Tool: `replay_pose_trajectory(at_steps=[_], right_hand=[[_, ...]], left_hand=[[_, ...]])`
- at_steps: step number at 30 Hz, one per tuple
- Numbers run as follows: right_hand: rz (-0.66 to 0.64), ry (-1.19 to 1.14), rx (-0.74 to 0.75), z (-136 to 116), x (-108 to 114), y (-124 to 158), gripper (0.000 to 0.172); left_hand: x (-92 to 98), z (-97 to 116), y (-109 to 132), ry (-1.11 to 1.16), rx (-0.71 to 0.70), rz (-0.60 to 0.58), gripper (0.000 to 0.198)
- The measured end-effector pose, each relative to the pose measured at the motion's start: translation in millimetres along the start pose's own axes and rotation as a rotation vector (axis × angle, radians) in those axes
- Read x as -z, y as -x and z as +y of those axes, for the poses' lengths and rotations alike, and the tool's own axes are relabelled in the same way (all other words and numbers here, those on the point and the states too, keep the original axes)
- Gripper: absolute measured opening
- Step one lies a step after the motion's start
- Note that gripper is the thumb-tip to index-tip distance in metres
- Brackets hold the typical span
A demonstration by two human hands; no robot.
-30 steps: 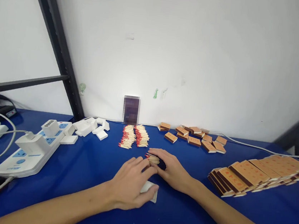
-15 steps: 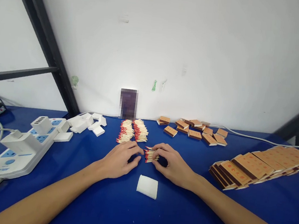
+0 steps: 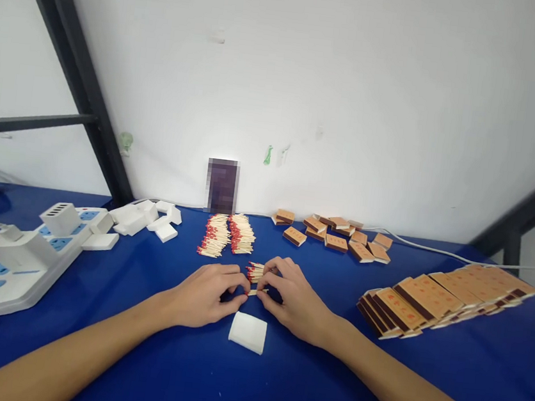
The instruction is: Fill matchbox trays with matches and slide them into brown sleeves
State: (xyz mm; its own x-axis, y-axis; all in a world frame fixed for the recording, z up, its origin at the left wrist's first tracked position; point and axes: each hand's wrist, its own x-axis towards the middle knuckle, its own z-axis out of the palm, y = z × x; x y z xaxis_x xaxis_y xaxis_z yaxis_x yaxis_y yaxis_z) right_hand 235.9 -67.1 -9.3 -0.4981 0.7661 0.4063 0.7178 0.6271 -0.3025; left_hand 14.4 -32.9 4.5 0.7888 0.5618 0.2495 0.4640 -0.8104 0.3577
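My left hand is closed in a pinch, thumb and index finger at the red head of matches lying just in front of a small pile. At their pale ends the fingertips of my right hand are also closed. Exactly how many matches are between the fingers I cannot tell. The small pile of matches has its red heads to the left and is partly hidden by my right fingers. Close below the hands lies a white matchbox tray.
Two rows of matches lie farther back, below a pixelated dark panel. Matchboxes are scattered at the back right, and sleeves overlap in a stack at right. White trays and a power strip stand left.
The view has shifted slightly right. My left fingers have closed in on the matches, and one or more matches now lie apart from the small pile, nearer me, between both hands.
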Motion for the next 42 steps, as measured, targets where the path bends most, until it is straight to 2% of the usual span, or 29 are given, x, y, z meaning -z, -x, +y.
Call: replay_pose_trajectory(at_steps=[6, 16, 25, 37, 42], right_hand=[[-0.006, 0.059, -0.004, 4, -1, 1, 0.007], [-0.119, 0.048, -0.049, 2, 0, 1, 0.012], [-0.090, 0.085, -0.004, 2, -5, 3, 0.012], [-0.037, -0.003, -0.096, -2, 6, 0, 0.014], [-0.033, -0.053, -0.118, -2, 5, 1, 0.012]], left_hand=[[-2.1, -1, 0, -0.007, 0.006, -0.001, 0.013], [-2.5, -1, -1, 0.004, 0.054, -0.010, 0.012], [-5.5, 6, -7, 0.060, 0.207, -0.024, 0.021], [11.2, 2, 4, -0.070, 0.037, -0.200, 0.015], [18.1, 2, 8, -0.050, 0.029, -0.212, 0.018]])
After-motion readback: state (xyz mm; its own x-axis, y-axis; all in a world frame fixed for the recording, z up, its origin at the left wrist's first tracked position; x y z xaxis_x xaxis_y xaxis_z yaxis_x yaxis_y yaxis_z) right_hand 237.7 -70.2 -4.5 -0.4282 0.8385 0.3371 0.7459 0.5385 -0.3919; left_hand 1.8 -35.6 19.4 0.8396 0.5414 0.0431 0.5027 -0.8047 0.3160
